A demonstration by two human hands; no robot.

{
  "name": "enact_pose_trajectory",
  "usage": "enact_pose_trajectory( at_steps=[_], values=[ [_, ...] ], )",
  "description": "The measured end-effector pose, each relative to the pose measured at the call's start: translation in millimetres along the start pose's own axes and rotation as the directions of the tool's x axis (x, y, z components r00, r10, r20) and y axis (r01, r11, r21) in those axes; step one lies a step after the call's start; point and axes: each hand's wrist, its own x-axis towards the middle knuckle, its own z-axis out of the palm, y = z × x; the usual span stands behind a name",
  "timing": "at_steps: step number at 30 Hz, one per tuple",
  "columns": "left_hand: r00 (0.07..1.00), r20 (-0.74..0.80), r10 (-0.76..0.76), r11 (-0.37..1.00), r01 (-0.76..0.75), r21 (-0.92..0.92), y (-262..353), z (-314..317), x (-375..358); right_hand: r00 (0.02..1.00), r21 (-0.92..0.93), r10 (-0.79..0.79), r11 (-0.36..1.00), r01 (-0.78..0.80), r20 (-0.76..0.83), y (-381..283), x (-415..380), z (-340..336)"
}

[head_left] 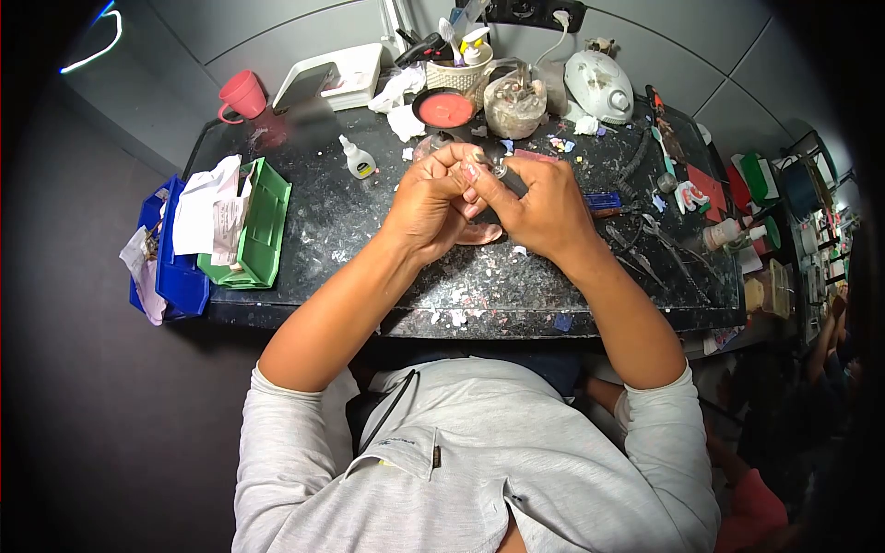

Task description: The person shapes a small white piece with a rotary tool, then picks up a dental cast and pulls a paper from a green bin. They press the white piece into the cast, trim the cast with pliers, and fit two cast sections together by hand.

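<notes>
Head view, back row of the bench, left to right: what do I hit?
Pink mug → white tray → crumpled white tissue → woven basket → filled plastic bag → white domed device.

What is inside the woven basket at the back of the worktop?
A brush and a yellow-topped bottle show above the rim of the woven basket. Its wall covers their lower parts, and whatever lies at the bottom cannot be seen.
</notes>
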Motion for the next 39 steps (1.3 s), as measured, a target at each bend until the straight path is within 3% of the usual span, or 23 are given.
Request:
enact_pose_trajectory(
  at_steps=[9,15,18,21,24,27,29,39],
  values=[
    [0.993,0.114,-0.012,0.997,0.021,-0.079,-3,-9,4,0.999,-0.039,-0.036,0.999,0.036,-0.005,7,1,1],
    [0.996,0.089,-0.019,0.994,0.028,-0.104,-2,-9,3,0.997,-0.045,-0.073,0.996,0.073,-0.004,4,2,-1],
    [0.995,0.098,-0.023,0.993,0.034,-0.112,-3,-11,5,1.0,-0.104,0.014,0.994,-0.011,0.026,-3,2,-6],
    [0.997,0.077,-0.031,0.995,0.038,-0.092,-2,-9,3,0.998,-0.062,-0.056,0.997,0.056,0.008,5,1,0],
    [0.995,0.091,-0.03,0.994,0.039,-0.097,-3,-12,5,1.0,-0.054,0.013,0.998,-0.012,0.024,2,2,-3],
    [0.997,0.063,-0.035,0.997,0.04,-0.073,-2,-11,4,0.998,-0.119,-0.063,0.991,0.066,0.026,8,1,0],
    [0.996,0.083,-0.034,0.995,0.041,-0.088,-2,-12,5,1.0,-0.057,0.003,0.998,-0.001,0.026,1,3,-4],
    [0.991,0.118,-0.059,0.995,0.068,-0.072,0,-13,5,0.999,-0.045,0.01,0.999,-0.008,0.045,6,0,-1]
  ],
)
